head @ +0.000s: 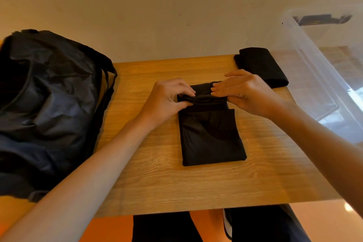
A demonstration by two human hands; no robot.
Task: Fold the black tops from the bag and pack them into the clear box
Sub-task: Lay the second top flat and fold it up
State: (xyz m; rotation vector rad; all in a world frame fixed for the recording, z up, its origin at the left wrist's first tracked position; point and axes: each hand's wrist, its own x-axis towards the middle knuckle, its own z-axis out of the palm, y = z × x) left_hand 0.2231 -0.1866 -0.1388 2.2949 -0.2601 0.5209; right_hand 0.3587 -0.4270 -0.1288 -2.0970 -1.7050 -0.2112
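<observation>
The black top (pixel 212 135) lies as a narrow strip on the table (pixel 147 182), its long axis running 12 to 6 o'clock. The left hand (pixel 167 98) and right hand (pixel 245 92) both pinch its rolled 12 o'clock end, fingertips nearly meeting at the middle, so the next fold likely comes toward 6 o'clock. The clear box (pixel 324 68) stands at 3 o'clock, nearer the right hand, and the bag (pixel 49 104) at 9 o'clock.
</observation>
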